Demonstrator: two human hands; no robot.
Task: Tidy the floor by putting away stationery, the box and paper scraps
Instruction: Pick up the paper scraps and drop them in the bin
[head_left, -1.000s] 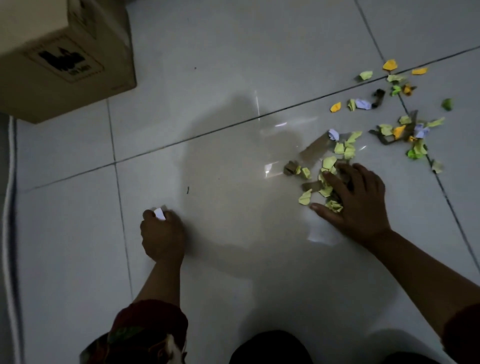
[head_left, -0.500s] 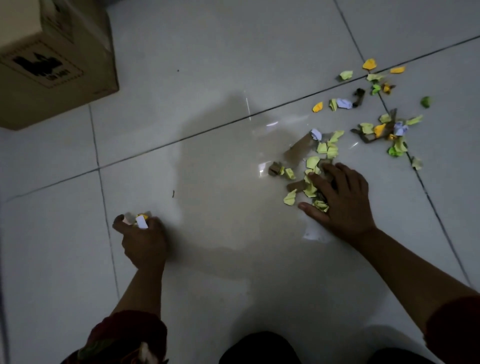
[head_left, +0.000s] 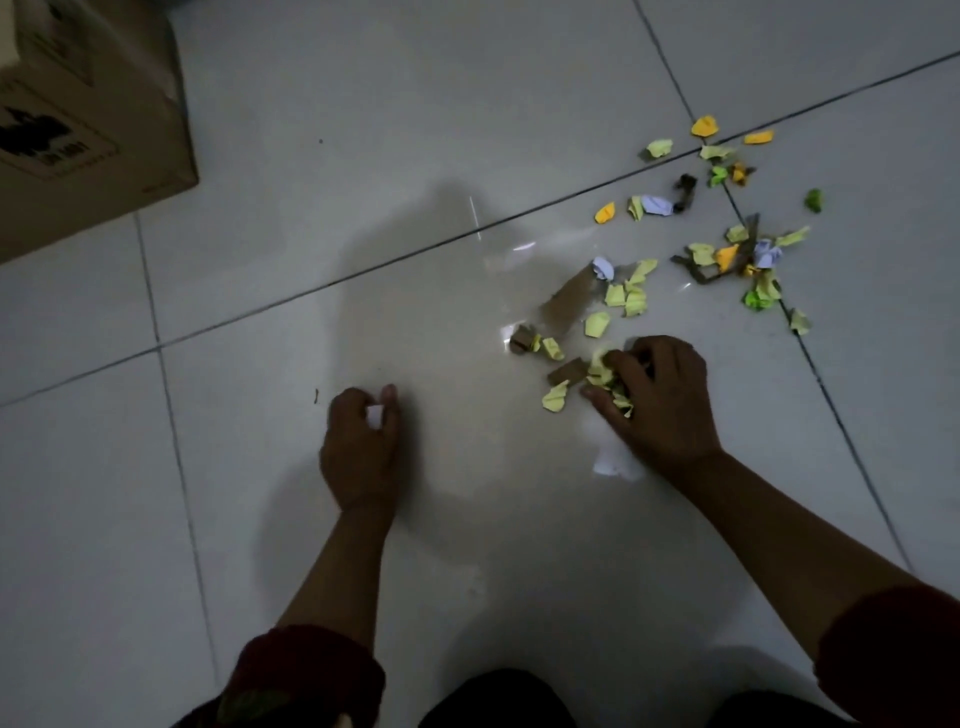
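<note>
From my remote feed, the right hand lay low on the tiled floor, its fingers curled round a clump of pale yellow paper scraps gathered under the thumb and forefinger. A loose yellow scrap sat just to the left of that hand, beside a small brown cardboard strip, and a longer brown cardboard piece lay farther up the tile. Beyond the knuckles, the rest of the litter fanned away to the upper right: yellow, orange, green and white bits scattered on both sides of the dark grout lines. A white patch showed on the floor against the right wrist; I could not tell what it was. The left hand rested well apart, near the middle of the tile, fingers closed over a small white scrap pinched at the fingertips. The cardboard box stood at the far upper left, distant from both hands. Dark red sleeves covered the forearms near the camera.
</note>
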